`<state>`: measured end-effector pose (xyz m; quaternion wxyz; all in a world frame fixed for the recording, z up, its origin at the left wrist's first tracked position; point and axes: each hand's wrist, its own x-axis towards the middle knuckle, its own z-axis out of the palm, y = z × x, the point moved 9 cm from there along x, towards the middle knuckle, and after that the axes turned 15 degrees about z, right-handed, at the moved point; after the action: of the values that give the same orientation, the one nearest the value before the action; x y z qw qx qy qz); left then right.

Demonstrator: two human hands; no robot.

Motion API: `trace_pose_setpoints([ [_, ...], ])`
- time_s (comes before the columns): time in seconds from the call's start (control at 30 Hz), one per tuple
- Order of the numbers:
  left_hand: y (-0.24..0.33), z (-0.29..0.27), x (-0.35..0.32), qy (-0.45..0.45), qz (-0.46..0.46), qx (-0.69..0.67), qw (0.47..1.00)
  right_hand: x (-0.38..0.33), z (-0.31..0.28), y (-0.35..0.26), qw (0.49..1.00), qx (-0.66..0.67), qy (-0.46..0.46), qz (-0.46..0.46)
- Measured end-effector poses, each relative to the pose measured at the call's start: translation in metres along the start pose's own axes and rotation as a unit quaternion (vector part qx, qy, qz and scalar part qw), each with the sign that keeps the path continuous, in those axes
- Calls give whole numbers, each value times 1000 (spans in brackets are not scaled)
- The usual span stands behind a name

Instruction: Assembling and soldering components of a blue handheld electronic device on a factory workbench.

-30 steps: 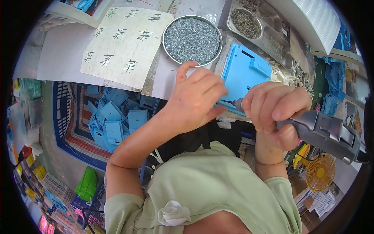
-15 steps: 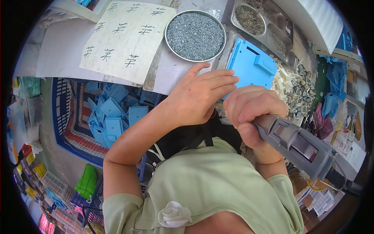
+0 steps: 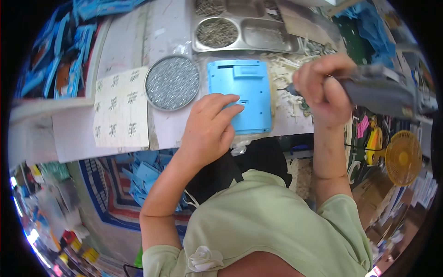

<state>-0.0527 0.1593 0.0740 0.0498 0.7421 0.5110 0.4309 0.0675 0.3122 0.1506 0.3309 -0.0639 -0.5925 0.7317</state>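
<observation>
right hand (image 3: 323, 90) fisted around grey electric screwdriver (image 3: 378, 87), bit pointing left, long axis level, tip just right of blue plastic panel (image 3: 240, 94) | left hand (image 3: 210, 127) flat, fingers pressed on panel's lower edge; panel upright on white bench (image 3: 170, 32) | round screw dish (image 3: 171, 83) left; white sheet with dark marks (image 3: 121, 108) beyond

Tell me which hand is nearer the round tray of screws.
Left. The left hand rests on the blue panel beside the round tray; the right hand is beyond the panel.
</observation>
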Motion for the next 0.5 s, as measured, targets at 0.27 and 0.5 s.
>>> trace_pose_setpoints([
  [0.27,-4,45,28,-84,3,76,994,-3,-31,35,996,-64,48,38],
  [0.5,-8,48,28,-81,-2,79,994,3,-26,42,977,-194,85,22],
])
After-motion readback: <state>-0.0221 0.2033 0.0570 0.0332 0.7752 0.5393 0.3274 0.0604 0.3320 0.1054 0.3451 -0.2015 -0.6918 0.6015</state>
